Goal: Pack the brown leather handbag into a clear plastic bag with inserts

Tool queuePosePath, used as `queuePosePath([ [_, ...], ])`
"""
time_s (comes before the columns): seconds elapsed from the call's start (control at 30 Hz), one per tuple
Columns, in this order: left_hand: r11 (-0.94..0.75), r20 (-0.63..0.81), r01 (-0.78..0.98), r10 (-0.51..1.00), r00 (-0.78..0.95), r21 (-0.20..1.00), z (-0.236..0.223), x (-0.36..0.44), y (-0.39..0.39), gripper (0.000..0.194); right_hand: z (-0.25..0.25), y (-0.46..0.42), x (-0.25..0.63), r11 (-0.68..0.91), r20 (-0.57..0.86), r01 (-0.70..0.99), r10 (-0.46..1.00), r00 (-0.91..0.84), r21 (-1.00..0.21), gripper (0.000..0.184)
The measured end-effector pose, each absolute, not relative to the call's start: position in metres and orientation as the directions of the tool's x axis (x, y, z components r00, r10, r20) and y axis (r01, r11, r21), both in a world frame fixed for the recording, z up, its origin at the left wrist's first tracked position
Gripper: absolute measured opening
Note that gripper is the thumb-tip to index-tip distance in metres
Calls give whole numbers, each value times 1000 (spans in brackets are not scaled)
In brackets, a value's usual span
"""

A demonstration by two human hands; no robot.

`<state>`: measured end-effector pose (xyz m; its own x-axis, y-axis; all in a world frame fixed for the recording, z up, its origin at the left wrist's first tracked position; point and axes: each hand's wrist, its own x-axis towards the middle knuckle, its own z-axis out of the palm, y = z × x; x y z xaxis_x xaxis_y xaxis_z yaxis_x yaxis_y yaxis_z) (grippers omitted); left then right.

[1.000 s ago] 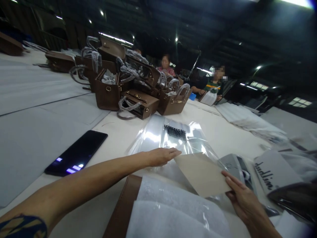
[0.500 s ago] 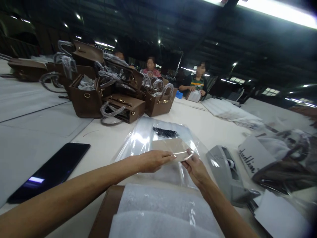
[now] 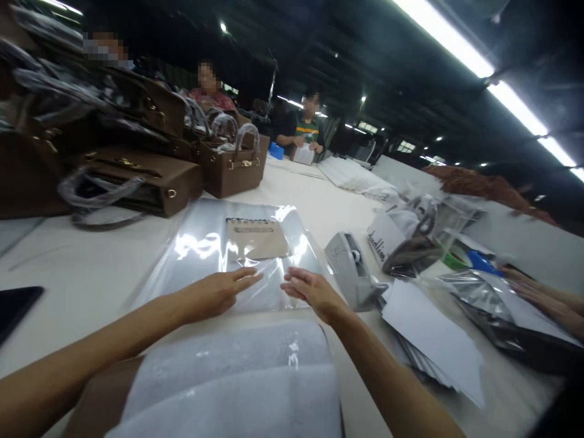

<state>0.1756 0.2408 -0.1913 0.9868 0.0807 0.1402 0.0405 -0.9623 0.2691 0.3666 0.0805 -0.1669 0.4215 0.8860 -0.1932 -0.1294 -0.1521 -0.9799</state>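
Note:
A clear plastic bag (image 3: 201, 243) lies flat on the white table (image 3: 82, 280) in front of me. Inside it, toward its far end, sits a tan card (image 3: 258, 238) next to a black comb-like strip (image 3: 249, 221). My left hand (image 3: 218, 289) rests with fingers stretched out on the bag's near edge. My right hand (image 3: 310, 290) lies flat beside it, fingers spread on the same edge. Neither hand holds anything. A brown flat piece topped with white foam sheets (image 3: 237, 383) lies just under my forearms.
Brown handbags (image 3: 137, 176) with wrapped handles crowd the table's left and far side. A grey tape dispenser (image 3: 351, 271), white papers (image 3: 433, 337) and bagged goods (image 3: 410, 240) lie to the right. A dark phone (image 3: 16, 304) sits at left. Other people sit at the far end; another person's hand (image 3: 542, 295) is at right.
The tan card, held between both hands before, now lies deep inside the clear bag. Both hands have let go and rest flat on the bag's near edge. My view has swung right.

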Motion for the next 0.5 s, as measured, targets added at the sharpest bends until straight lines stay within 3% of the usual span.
queuePosePath([
  [0.07,-971,111,27,55,992,236,-200,174,246,73,-145,23,370,-212,-210,-41,888,409,-976,37],
  [0.13,-983,101,-8,11,995,185,-205,173,250,67,-131,-32,384,-255,-74,247,822,565,-935,38],
  [0.2,-989,109,-41,-26,994,139,-206,171,250,62,-132,-77,411,-418,178,561,667,724,-714,37],
  [0.27,-993,121,-55,-42,992,105,-202,168,249,58,-149,-108,445,-553,351,761,677,647,-339,51],
  [0.33,-995,129,-63,-52,990,80,-196,165,245,55,-173,-124,476,-618,343,784,725,598,-61,66],
  [0.5,-994,157,-98,-90,984,42,-188,152,241,48,-206,-133,511,-598,316,801,760,568,0,37],
])
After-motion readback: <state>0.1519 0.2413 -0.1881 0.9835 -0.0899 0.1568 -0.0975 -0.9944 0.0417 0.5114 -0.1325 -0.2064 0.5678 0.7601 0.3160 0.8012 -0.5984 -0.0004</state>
